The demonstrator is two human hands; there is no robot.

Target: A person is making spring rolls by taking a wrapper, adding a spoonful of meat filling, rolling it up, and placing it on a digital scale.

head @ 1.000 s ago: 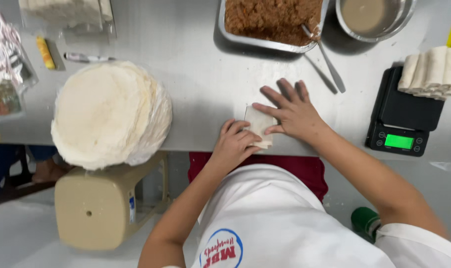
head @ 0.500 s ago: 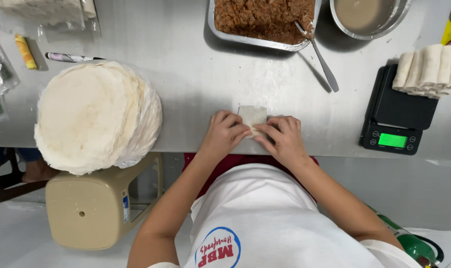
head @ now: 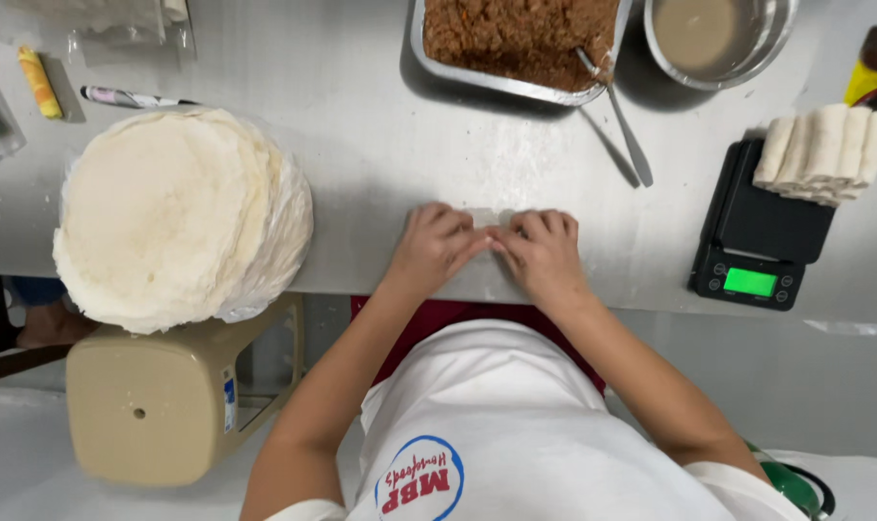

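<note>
Small pale wrapper roll (head: pixel 485 218) sits on the steel table (head: pixel 361 164) near the front edge, mostly hidden under both hands, only a strip of it showing between and above the fingertips. Left hand (head: pixel 437 246) palm down, fingers curled over the roll's left end, pressing on it. Right hand (head: pixel 545 253) same on the right end, fingertips of both hands meeting at the middle. Can't tell how tightly the roll is pinched. Stack of round white wrappers (head: pixel 173 217) in clear plastic to the left, overhanging the table edge above a beige plastic stool (head: pixel 168 405). Metal tray of brown minced filling (head: pixel 520 39) at the far edge, spoon (head: pixel 617 116) leaning out of it toward the table. Steel bowl (head: pixel 718 34) of tan liquid just right of the tray. Black digital scale (head: pixel 762 241) to the right, green display lit, finished rolls (head: pixel 824 150) lying in a row on its far end. Marker pen (head: pixel 130 96) and small yellow tube (head: pixel 39 82) far left.
</note>
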